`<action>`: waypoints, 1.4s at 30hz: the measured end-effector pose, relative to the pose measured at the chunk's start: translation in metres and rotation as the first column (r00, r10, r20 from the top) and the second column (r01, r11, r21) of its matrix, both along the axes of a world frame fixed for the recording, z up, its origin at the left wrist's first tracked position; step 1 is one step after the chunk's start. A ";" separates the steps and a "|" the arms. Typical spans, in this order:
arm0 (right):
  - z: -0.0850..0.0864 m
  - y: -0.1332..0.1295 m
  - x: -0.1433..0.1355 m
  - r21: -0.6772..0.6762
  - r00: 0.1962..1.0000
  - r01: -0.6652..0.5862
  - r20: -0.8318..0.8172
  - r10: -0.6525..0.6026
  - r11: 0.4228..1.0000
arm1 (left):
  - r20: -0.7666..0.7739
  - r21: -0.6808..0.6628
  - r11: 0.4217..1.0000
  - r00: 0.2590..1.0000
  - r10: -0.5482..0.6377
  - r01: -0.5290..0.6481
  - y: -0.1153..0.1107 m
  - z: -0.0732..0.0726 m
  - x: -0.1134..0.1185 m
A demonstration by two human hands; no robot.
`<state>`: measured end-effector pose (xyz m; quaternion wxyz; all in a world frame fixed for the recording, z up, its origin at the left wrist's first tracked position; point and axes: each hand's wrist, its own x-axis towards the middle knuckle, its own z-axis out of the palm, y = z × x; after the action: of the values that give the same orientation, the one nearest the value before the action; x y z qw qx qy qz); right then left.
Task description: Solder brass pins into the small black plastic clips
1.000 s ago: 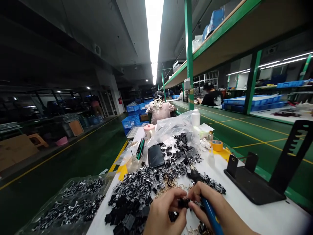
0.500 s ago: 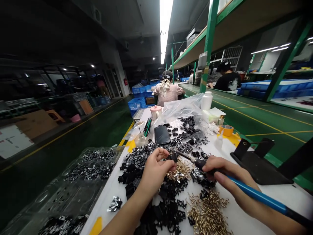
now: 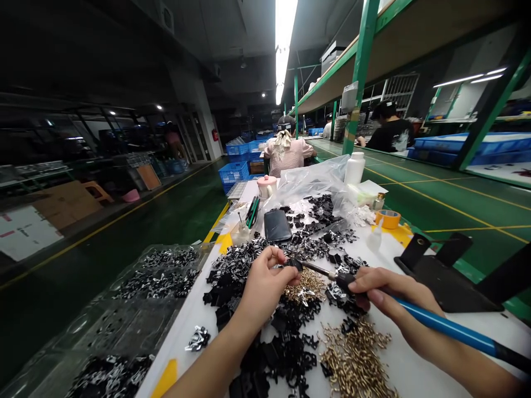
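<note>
Over the parts pile, my left hand (image 3: 269, 276) pinches a small black plastic part (image 3: 293, 264) between thumb and fingers. My right hand (image 3: 390, 296) is wrapped round the black grip of a soldering iron (image 3: 443, 323) with a blue handle. Its metal shaft points left, and the tip meets or nearly meets the black part; exact contact is too small to tell. Below the hands are small brass hooked pieces (image 3: 357, 359), with a second brass heap (image 3: 309, 284) just beyond. Loose black plastic parts (image 3: 274, 354) lie beneath my left wrist.
A phone (image 3: 277, 225) lies beyond my hands. Further off stand a lidded mug (image 3: 266, 188) and a white bottle (image 3: 354, 168). At right are orange tape (image 3: 388, 219) and a black metal stand (image 3: 452, 276). Clear trays (image 3: 124, 320) flank the table at left. A person (image 3: 288, 152) sits ahead.
The soldering iron's tip has come down against or very near the black part in my left hand. My left hand keeps its pinch. The whole view has shifted slightly.
</note>
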<state>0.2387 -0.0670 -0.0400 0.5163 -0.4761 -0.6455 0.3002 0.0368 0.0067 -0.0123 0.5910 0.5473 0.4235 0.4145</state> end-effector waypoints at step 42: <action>-0.009 0.009 0.010 -0.029 0.969 -0.101 -0.230 0.092 0.994 | 0.039 -0.009 1.000 0.999 0.010 -0.010 0.002 0.002 -0.002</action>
<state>0.2491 -0.0579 -0.0488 0.5619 -0.4170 -0.5981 0.3907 0.0344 0.0083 -0.0103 0.5994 0.5344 0.4164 0.4264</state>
